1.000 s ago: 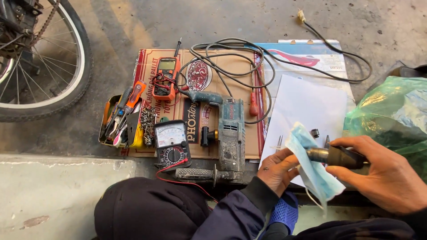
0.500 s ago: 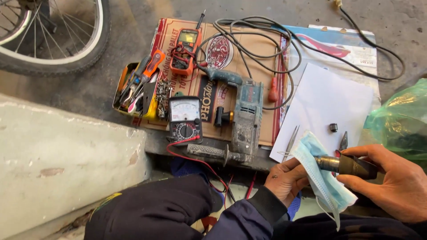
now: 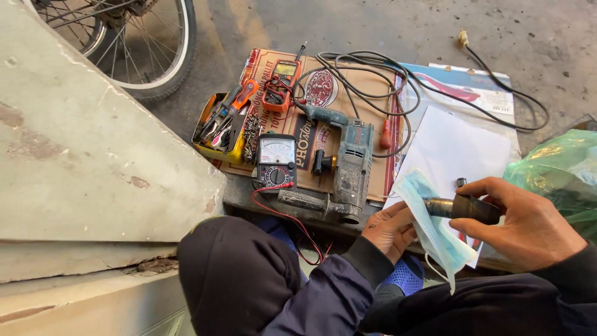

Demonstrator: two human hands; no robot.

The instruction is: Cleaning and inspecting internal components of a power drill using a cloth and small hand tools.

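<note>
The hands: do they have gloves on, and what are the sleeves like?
No gloves: both hands are bare. The left hand comes out of a dark navy-blue sleeve with a black ribbed cuff at the wrist. The right hand comes out of a dark sleeve too, almost black. No rings, watch or markings show on either hand.

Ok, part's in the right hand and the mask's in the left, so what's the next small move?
Probably draw the blue face mask along the dark cylindrical part: the left hand holds the mask against its tip, and the right hand grips the other end.
</note>
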